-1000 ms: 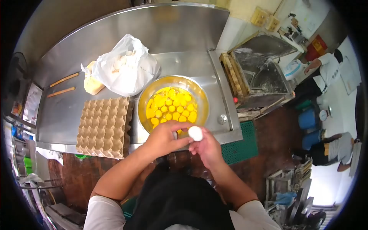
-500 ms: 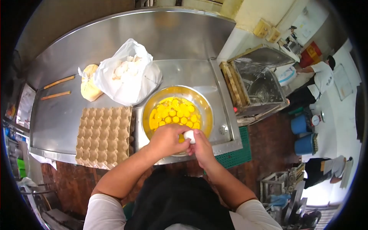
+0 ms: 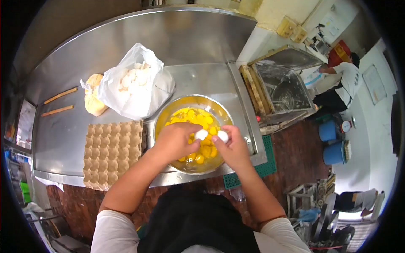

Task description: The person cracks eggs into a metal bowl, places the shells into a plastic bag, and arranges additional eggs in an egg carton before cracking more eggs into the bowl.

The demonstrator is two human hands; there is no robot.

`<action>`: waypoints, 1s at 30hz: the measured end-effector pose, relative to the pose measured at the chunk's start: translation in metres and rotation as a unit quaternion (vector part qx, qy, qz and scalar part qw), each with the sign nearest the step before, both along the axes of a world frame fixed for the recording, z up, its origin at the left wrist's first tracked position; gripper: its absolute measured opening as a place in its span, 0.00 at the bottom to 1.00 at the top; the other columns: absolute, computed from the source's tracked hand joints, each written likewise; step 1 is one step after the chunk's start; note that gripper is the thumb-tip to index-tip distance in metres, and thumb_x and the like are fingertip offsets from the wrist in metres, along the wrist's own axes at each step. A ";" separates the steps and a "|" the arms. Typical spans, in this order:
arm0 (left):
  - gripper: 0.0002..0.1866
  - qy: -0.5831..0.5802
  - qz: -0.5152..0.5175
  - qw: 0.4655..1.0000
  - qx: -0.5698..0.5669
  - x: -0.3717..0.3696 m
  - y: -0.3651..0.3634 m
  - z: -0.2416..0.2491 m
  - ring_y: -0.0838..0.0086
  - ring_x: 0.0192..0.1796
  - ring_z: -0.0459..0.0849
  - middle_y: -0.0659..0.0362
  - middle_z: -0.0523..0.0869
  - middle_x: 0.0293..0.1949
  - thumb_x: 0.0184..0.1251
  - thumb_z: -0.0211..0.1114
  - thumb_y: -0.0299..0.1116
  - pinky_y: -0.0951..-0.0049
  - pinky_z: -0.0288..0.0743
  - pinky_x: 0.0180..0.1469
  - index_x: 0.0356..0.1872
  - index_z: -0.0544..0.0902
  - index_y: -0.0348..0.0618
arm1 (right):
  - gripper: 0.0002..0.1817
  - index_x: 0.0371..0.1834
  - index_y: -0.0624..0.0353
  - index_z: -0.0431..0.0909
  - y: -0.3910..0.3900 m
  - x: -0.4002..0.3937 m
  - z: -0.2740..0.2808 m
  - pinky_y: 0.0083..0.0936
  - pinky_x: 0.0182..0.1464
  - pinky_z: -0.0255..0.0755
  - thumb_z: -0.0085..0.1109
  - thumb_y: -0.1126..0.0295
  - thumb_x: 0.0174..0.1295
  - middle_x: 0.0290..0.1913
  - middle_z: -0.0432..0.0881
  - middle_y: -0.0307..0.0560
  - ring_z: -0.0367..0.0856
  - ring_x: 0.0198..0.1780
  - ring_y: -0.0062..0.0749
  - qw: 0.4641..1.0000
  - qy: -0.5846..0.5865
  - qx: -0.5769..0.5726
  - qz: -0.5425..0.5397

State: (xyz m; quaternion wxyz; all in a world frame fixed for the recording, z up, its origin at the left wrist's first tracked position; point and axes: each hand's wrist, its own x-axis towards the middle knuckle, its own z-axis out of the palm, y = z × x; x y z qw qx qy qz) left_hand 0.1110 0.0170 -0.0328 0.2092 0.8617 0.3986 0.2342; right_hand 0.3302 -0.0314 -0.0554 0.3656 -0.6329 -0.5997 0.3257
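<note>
Over a metal bowl (image 3: 228, 122) of raw eggs, my two hands hold the halves of a broken egg apart. White eggshell (image 3: 201, 135) is pinched between the fingers of my left hand (image 3: 179, 138). My right hand (image 3: 233, 147) grips the other piece of eggshell (image 3: 222, 135). Below them, many yellow egg yolks (image 3: 206, 151) lie in clear egg white. Left of the bowl stands an egg tray (image 3: 112, 154) of brown cardboard, its visible cups without eggs. A white plastic bag (image 3: 126, 95) behind it holds cracked eggshells (image 3: 134, 78).
A tied bag of pale yellow stuff (image 3: 95, 95) and two wooden sticks (image 3: 59, 111) lie on the steel counter (image 3: 63, 139). To the right are an open metal machine (image 3: 282, 88), a green mat (image 3: 265, 168) and blue bins (image 3: 334, 155). One co-worker (image 3: 344, 82) stands farther right.
The egg, whole between my hands before, is now split into two shell pieces. My hands have drawn apart, my right hand moving slightly to the right and up.
</note>
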 end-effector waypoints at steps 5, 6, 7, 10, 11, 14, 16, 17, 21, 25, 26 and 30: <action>0.17 -0.309 0.158 0.904 -0.249 -0.036 -0.012 -0.005 0.76 0.39 0.86 0.57 0.90 0.38 0.58 0.75 0.33 0.74 0.79 0.45 0.47 0.87 0.38 | 0.24 0.61 0.55 0.74 0.016 -0.020 0.004 0.19 0.37 0.75 0.60 0.51 0.71 0.48 0.84 0.41 0.83 0.39 0.22 0.920 0.313 -0.234 0.010; 0.17 -0.347 0.184 0.882 -0.262 -0.049 -0.012 -0.003 0.82 0.40 0.82 0.62 0.89 0.36 0.58 0.76 0.32 0.77 0.77 0.44 0.47 0.87 0.36 | 0.24 0.63 0.56 0.74 0.020 -0.033 0.009 0.20 0.37 0.75 0.59 0.52 0.72 0.47 0.84 0.41 0.83 0.39 0.22 0.900 0.339 -0.269 0.051; 0.17 -0.358 0.211 0.884 -0.216 -0.062 -0.009 0.004 0.82 0.38 0.82 0.62 0.89 0.36 0.58 0.76 0.32 0.78 0.77 0.43 0.46 0.87 0.35 | 0.24 0.64 0.56 0.74 0.023 -0.047 0.015 0.20 0.37 0.75 0.57 0.52 0.73 0.47 0.84 0.42 0.84 0.39 0.23 0.876 0.363 -0.304 0.090; 0.18 -0.296 0.311 0.897 -0.107 -0.114 0.029 0.023 0.81 0.36 0.82 0.60 0.89 0.34 0.56 0.77 0.33 0.77 0.77 0.42 0.45 0.86 0.34 | 0.23 0.66 0.58 0.72 0.055 -0.109 0.043 0.20 0.36 0.76 0.53 0.55 0.76 0.49 0.86 0.47 0.86 0.38 0.25 0.867 0.389 -0.264 0.165; 0.18 -0.258 0.338 0.904 -0.052 -0.131 0.047 0.030 0.80 0.34 0.82 0.58 0.89 0.33 0.56 0.77 0.34 0.77 0.78 0.42 0.45 0.86 0.34 | 0.24 0.67 0.58 0.71 0.078 -0.132 0.048 0.20 0.37 0.76 0.54 0.54 0.76 0.49 0.86 0.47 0.86 0.38 0.26 0.853 0.420 -0.243 0.191; 0.28 -0.087 0.375 0.922 -0.038 -0.167 0.100 0.042 0.67 0.36 0.88 0.50 0.90 0.36 0.57 0.75 0.43 0.69 0.80 0.44 0.55 0.83 0.33 | 0.30 0.69 0.58 0.68 0.138 -0.197 0.077 0.21 0.37 0.77 0.55 0.49 0.74 0.54 0.82 0.51 0.86 0.41 0.31 0.855 0.455 -0.183 0.169; 0.39 0.060 0.389 0.918 0.055 -0.190 0.125 0.024 0.57 0.38 0.89 0.43 0.89 0.36 0.57 0.75 0.48 0.61 0.81 0.45 0.64 0.77 0.31 | 0.42 0.75 0.60 0.60 0.167 -0.223 0.060 0.25 0.31 0.77 0.56 0.40 0.69 0.54 0.80 0.51 0.86 0.39 0.32 0.865 0.424 -0.241 0.115; 0.37 0.044 0.397 0.916 0.031 -0.189 0.123 0.029 0.51 0.43 0.89 0.42 0.89 0.41 0.58 0.74 0.52 0.59 0.81 0.49 0.63 0.79 0.34 | 0.49 0.78 0.60 0.53 0.166 -0.225 0.050 0.28 0.31 0.79 0.55 0.36 0.67 0.59 0.77 0.56 0.86 0.42 0.36 0.879 0.382 -0.254 0.134; 0.26 -0.386 0.317 0.853 -0.147 -0.144 0.073 0.026 0.73 0.34 0.83 0.54 0.86 0.37 0.71 0.65 0.48 0.70 0.78 0.38 0.59 0.82 0.35 | 0.39 0.77 0.57 0.61 0.078 -0.176 0.060 0.37 0.52 0.78 0.63 0.54 0.65 0.62 0.79 0.60 0.85 0.53 0.43 0.952 0.128 -0.023 0.277; 0.30 -0.527 0.283 0.727 -0.337 -0.064 0.007 -0.015 0.70 0.45 0.80 0.54 0.85 0.45 0.78 0.53 0.57 0.70 0.74 0.53 0.63 0.78 0.40 | 0.33 0.73 0.52 0.66 0.012 -0.121 0.040 0.43 0.50 0.79 0.61 0.56 0.67 0.65 0.74 0.53 0.84 0.50 0.51 0.937 -0.102 0.209 0.261; 0.32 -0.530 0.253 0.727 -0.355 -0.042 -0.005 -0.020 0.68 0.50 0.80 0.53 0.84 0.48 0.77 0.52 0.59 0.69 0.73 0.56 0.64 0.76 0.39 | 0.31 0.71 0.52 0.68 0.002 -0.105 0.040 0.43 0.50 0.80 0.62 0.55 0.66 0.65 0.75 0.54 0.84 0.51 0.52 0.941 -0.140 0.164 0.261; 0.37 -0.525 0.159 0.666 -0.505 0.022 -0.049 -0.015 0.62 0.59 0.78 0.49 0.77 0.59 0.77 0.49 0.62 0.60 0.74 0.60 0.69 0.69 0.37 | 0.28 0.67 0.53 0.72 -0.036 -0.048 0.001 0.42 0.48 0.81 0.64 0.58 0.65 0.61 0.79 0.53 0.85 0.49 0.53 0.957 -0.165 0.168 0.170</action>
